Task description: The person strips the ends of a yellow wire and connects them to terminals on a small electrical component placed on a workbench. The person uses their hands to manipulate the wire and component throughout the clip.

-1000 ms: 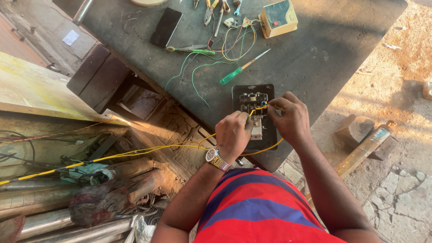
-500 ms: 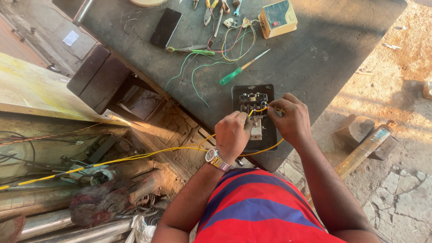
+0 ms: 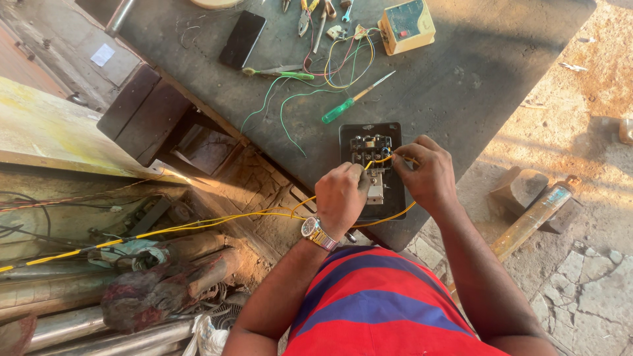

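Observation:
A black electrical switch unit with metal terminals lies near the front edge of a dark metal table. My left hand, with a wristwatch on the wrist, is closed on a yellow wire just in front of the unit. My right hand pinches the yellow wire's end at the terminals on the unit's right side. The wire trails off to the left, past the table's edge.
A green-handled screwdriver, loose green and coloured wires, pliers, a black phone and a yellow box-shaped meter lie further back on the table. Pipes and scrap sit lower left; a cylinder lies on the ground at right.

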Motion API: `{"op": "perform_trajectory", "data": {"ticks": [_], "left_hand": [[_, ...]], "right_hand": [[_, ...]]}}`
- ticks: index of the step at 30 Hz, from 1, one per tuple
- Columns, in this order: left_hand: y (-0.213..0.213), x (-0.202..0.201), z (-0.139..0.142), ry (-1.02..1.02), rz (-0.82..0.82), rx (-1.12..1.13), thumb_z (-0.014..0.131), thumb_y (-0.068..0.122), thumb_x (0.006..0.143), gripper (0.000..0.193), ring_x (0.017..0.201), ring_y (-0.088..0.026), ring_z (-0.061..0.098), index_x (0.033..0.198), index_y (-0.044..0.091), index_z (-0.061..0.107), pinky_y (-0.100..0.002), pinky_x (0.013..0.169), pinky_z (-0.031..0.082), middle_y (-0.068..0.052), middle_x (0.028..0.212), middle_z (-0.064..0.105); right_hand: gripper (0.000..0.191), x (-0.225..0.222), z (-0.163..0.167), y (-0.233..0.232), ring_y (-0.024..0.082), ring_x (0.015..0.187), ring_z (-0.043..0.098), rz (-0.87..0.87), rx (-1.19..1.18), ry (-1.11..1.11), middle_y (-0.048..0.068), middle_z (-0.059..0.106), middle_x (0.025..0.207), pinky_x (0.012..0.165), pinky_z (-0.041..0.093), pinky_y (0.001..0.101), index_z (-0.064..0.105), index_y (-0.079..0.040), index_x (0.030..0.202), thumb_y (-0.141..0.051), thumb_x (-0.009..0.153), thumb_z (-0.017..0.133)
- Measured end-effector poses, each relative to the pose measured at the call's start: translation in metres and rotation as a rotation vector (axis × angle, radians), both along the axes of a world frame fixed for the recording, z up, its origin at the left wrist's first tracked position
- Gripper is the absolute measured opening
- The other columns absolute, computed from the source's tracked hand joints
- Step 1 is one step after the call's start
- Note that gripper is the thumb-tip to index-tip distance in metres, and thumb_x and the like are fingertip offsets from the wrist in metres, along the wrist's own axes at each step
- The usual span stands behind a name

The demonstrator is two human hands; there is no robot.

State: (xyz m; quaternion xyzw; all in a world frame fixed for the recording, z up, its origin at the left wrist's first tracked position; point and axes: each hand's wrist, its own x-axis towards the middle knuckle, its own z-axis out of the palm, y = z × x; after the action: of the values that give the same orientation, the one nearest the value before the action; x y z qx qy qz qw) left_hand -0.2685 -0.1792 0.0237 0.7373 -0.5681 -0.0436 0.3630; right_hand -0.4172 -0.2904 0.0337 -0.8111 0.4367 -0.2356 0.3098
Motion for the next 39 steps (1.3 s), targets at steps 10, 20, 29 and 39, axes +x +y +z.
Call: {"op": "perform_trajectory", "data": {"ticks": [10,20,29,39], "left_hand": [[0.000,0.001,-0.002,0.000,-0.004,-0.060,0.077,0.007,0.081,0.012,0.065,-0.029,0.067,0.075,0.004,0.067,-0.040,0.056,0.052,-0.009,0.071,0.066],[0.000,0.003,-0.004,0.000,0.009,-0.009,0.076,0.008,0.082,0.010,0.065,-0.029,0.068,0.077,0.004,0.068,-0.040,0.056,0.053,-0.009,0.073,0.068],[-0.001,0.003,-0.003,0.062,0.009,-0.015,0.076,0.008,0.081,0.006,0.067,-0.029,0.069,0.080,0.004,0.071,-0.041,0.058,0.054,-0.009,0.076,0.069],[-0.002,0.002,-0.002,0.094,0.011,-0.041,0.076,0.008,0.084,0.007,0.068,-0.030,0.069,0.080,0.003,0.072,-0.041,0.058,0.054,-0.010,0.076,0.070]], "right_hand": [[0.017,0.003,-0.009,-0.004,0.023,0.079,0.070,-0.001,-0.011,0.012,0.009,0.069,0.096,0.070,0.056,0.0361,0.078,-0.002,0.100,-0.017,0.093,0.073],[0.016,-0.002,-0.007,-0.002,0.024,0.078,0.069,0.026,-0.058,0.054,0.009,0.068,0.094,0.072,0.054,0.0392,0.077,-0.003,0.098,-0.017,0.091,0.074],[0.015,0.001,-0.004,0.004,0.029,0.079,0.068,0.001,-0.040,0.041,0.010,0.066,0.096,0.072,0.051,0.0423,0.076,-0.004,0.099,-0.018,0.094,0.072],[0.014,-0.001,-0.009,0.000,0.028,0.082,0.069,0.006,-0.064,0.096,0.008,0.068,0.097,0.073,0.052,0.0418,0.077,-0.005,0.100,-0.017,0.093,0.071]]}}
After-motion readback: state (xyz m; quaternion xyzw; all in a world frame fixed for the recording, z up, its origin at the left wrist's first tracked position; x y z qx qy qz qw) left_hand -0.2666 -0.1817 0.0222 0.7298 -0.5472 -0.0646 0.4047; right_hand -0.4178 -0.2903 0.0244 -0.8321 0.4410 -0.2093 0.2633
